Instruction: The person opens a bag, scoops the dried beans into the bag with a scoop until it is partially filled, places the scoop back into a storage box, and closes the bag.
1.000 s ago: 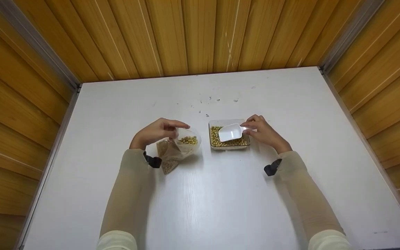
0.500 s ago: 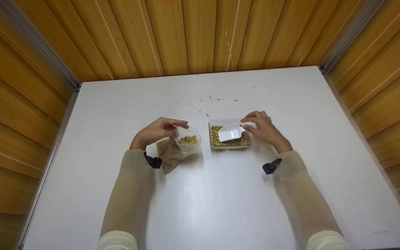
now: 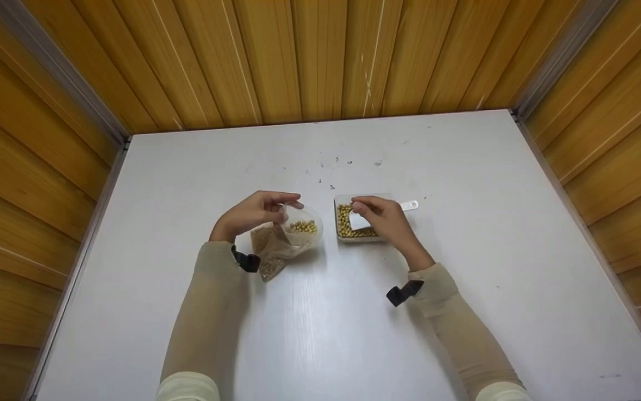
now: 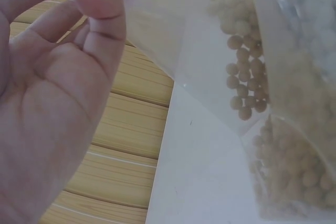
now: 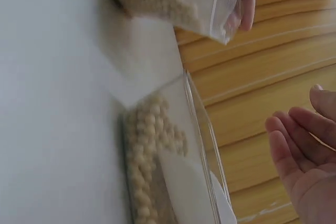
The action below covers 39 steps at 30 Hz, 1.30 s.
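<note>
In the head view my left hand (image 3: pixel 250 216) pinches the rim of a clear plastic bag (image 3: pixel 271 248), its mouth spread open. Round yellow beans (image 3: pixel 303 226) lie inside the bag. To its right stands a clear rectangular container (image 3: pixel 357 240), partly filled with the same kind of beans (image 3: pixel 345 218). A white scoop (image 3: pixel 358 222) lies in this container, its handle (image 3: pixel 411 205) resting over the right rim. Above the scoop hovers my right hand (image 3: pixel 388 220), holding nothing; in the right wrist view its fingers (image 5: pixel 286 153) are loosely bent, apart from the container.
Both vessels stand on a white table (image 3: pixel 320 323). Small dark marks (image 3: pixel 332 186) dot its surface behind them. Yellow wood-look panels (image 3: pixel 320 61) close off the back and both sides.
My right hand has let go of the scoop's handle and moved left over the container. The scoop stays in the container. My left hand and the bag hold still.
</note>
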Tool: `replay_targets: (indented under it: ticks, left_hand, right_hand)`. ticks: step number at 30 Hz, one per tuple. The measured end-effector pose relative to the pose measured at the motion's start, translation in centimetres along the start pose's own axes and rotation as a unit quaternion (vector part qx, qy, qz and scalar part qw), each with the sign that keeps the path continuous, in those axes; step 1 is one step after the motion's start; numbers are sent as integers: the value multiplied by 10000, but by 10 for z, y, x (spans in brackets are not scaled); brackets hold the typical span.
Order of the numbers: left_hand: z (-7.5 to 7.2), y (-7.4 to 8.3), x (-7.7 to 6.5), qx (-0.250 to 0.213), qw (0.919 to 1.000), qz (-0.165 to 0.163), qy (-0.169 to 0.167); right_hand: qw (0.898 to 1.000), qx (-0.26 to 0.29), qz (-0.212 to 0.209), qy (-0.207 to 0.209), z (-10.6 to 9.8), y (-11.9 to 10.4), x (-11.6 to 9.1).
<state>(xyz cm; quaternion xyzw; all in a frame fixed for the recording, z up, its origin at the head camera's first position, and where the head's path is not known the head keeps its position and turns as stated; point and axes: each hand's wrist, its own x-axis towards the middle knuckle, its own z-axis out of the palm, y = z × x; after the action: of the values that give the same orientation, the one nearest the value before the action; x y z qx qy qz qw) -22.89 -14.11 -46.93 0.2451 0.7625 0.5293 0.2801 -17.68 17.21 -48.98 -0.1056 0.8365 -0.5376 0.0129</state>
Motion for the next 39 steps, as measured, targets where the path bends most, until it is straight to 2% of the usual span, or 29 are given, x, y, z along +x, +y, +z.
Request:
replay_targets:
  ticks: [5, 12, 16, 19, 27, 30, 34, 36, 39]
  left_hand:
    - [-1, -4, 2, 82, 10000, -4, 39]
    - [0, -2, 1, 32, 10000, 25, 65]
    - [0, -3, 1, 30, 9999, -31, 120]
    - [0, -4, 1, 36, 9998, -122, 174]
    - [-2, -8, -2, 222, 9983, -447, 311]
    - [-3, -11, -3, -221, 9975, -513, 440]
    - [-4, -14, -7, -1106, 9919, -272, 571]
    - [-5, -15, -10, -986, 9926, -186, 690]
    - [-5, -19, -12, -347, 9953, -194, 881]
  right_hand:
    - [9973, 475, 560, -13, 33, -10, -5]
    - [9874, 1040, 1153, -300, 68, -14, -12]
    - [9871, 1085, 1157, -235, 81, -18, -16]
    - [9856, 1346, 1020, -96, 89, -21, -19]
    - [9832, 1621, 842, 74, 95, -27, -23]
    - [9815, 1729, 820, 56, 95, -24, -21]
    - [9807, 1763, 837, 62, 89, -24, -18]
    - [9805, 1770, 855, 62, 86, -23, -15]
    - [9796, 1793, 905, 37, 81, -23, -10]
